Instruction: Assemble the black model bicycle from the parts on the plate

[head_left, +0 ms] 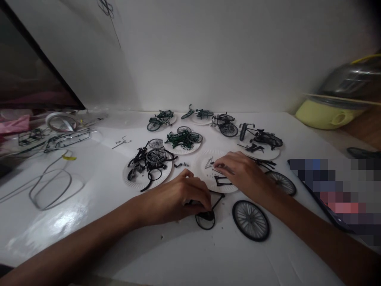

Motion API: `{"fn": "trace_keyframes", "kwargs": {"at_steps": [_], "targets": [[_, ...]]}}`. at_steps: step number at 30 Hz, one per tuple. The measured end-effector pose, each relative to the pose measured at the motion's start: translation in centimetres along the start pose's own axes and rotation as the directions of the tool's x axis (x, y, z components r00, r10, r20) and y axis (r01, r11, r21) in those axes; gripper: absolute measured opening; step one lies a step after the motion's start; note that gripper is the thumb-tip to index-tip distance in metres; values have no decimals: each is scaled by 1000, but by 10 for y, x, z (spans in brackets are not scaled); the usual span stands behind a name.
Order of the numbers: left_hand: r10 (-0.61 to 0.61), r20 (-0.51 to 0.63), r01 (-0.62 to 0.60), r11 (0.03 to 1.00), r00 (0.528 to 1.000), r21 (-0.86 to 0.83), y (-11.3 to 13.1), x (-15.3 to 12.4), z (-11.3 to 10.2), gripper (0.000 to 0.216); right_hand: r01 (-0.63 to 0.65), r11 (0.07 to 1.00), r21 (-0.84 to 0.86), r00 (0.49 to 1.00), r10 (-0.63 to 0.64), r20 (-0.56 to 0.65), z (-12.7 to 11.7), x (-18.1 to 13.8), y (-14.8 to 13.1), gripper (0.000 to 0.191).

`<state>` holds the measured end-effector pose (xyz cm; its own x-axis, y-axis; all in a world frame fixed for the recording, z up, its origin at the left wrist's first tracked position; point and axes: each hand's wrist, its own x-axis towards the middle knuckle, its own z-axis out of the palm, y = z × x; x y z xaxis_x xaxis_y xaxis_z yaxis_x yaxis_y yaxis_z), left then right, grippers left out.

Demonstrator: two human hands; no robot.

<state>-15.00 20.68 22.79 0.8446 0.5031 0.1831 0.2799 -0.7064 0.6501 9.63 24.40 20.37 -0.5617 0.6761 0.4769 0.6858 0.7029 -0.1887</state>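
Note:
My left hand (181, 198) closes over a black model bicycle frame (216, 201), whose small black wheel (205, 220) sits under my fingers on the white table (125, 254). My right hand (238, 171) hangs over a white paper plate (205, 167), fingertips among tiny parts. Whether those fingers pinch anything is hidden. A loose spoked model wheel (250, 220) lies near my right wrist, and another (281, 182) lies beyond it. Several other paper plates hold partly built dark bicycle models, and one plate (162, 178) carries a heap of black parts and wheels.
Plastic sprue frames (67, 139) and a coil of thin grey wire (50, 190) lie at the left. A dark screen edge stands at far left, a yellow-green container (324, 115) at back right, and a blurred dark device (333, 190) at right. A white wall rises behind.

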Motion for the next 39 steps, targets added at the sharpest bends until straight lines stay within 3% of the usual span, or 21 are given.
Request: {"fn": "trace_keyframes", "kwargs": {"at_steps": [7,15,22,27,28,31,35,39], "targets": [[59,41,-60,998,997,17,3,0,-2,12,65,996,-62,997,-61,56,3,3,1,13],[234,128,-265,892,964,365,12,1,-9,20,78,991,-110,994,-69,79,0,3,-2,10],[209,177,-273,790,962,549,30,-2,-9,25,36,994,-108,998,-31,50,2,4,0,11],[198,163,-252,851,967,461,26,-1,-9,24,-54,997,-54,997,50,-64,-31,-1,-25,6],[196,151,-242,872,969,425,23,-1,-9,23,-98,994,42,992,101,-78,-39,-5,-35,5],[176,119,-206,925,977,318,15,-1,-9,19,-209,944,256,978,202,54,-53,-19,-62,11],[153,118,-177,958,981,226,10,0,-9,21,-196,908,369,972,130,196,-41,-36,-78,17],[80,80,-90,988,994,127,9,1,-8,4,-196,898,393,970,119,210,-23,-41,-79,23]]}}
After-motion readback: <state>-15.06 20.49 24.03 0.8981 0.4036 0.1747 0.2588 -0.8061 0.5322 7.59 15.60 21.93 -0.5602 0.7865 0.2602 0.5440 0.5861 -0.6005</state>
